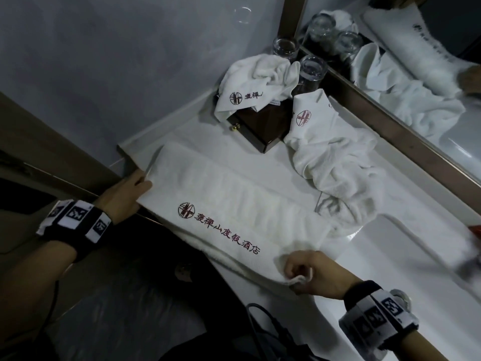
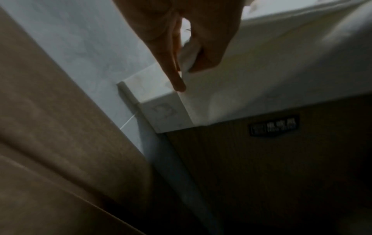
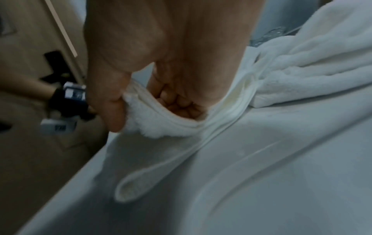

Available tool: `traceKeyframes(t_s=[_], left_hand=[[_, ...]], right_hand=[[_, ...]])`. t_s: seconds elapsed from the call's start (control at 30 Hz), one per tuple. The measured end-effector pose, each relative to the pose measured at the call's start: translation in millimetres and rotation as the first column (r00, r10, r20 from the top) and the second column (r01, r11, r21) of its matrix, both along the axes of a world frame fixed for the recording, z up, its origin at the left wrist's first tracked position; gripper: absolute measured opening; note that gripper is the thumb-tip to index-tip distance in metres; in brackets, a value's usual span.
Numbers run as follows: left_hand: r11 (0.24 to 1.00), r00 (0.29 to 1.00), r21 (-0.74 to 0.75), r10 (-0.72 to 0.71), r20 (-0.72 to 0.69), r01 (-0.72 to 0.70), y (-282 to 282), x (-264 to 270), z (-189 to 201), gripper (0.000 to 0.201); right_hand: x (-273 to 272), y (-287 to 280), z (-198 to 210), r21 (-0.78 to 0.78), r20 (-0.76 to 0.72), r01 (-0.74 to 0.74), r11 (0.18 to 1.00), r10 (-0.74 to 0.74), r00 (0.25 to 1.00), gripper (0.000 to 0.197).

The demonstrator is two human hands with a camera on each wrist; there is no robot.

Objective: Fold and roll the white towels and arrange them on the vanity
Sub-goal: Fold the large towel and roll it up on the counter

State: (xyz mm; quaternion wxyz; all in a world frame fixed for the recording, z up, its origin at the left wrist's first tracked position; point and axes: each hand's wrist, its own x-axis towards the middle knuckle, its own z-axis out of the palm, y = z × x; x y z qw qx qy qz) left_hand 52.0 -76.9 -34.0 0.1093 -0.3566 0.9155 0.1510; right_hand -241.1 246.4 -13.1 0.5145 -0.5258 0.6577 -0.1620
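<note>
L hand [image 1: 125, 190] pinches one end of towel [image 1: 234, 201], R hand [image 1: 309, 272] curled round other end; towel lies flat along vanity [image 1: 390, 269] front edge. Fold step, prob. lengthwise. Next: keep corners matched, then roll. Two towels [image 1: 335, 162] still crumpled.

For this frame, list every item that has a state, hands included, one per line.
Long towel: folded lengthwise, flat, near edge overhanging the vanity.
Left hand: pinches its left end.
Right hand: grips its right corner.
Towel on box: crumpled.
Towel by mirror: crumpled, unfolded.
Wooden box: drawer closed.
Glasses: two, whether upright or upside down unclear.
</note>
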Motion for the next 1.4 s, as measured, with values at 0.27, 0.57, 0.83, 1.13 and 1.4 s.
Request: traceKeyframes(t_s=[0.27, 0.57, 0.83, 1.13, 1.4], left_hand=[[0.974, 0.977, 0.122, -0.178, -0.114, 0.192, 13, 2, -2, 0.039], [0.996, 0.989, 0.087, 0.018, -0.146, -0.005, 4, -33, 4, 0.032], [0.991, 0.926, -0.135, -0.048, -0.373, -0.003, 7, -18, 29, 0.039], [0.966, 0.980, 0.173, 0.197, -0.012, -0.192, 30, 5, -16, 0.041], [0.987, 0.991, -0.118, 0.097, -0.089, -0.108, 13, -10, 2, 0.040]], right_hand=[[6, 0, -17, 0.062, -0.325, -0.241, 0.969, 0.248, 0.913, 0.014], [-6, -2, -8, -0.116, -0.521, -0.038, 0.992, -0.029, 0.853, 0.021], [-11, 13, 22, -0.371, -0.204, 0.141, 0.918, -0.229, 0.952, 0.029], [-1, 25, -17, -0.194, -0.342, 0.020, 0.981, -0.087, 0.936, 0.017], [5, 30, -25, -0.331, -0.300, 0.030, 0.943, -0.135, 0.944, 0.029]])
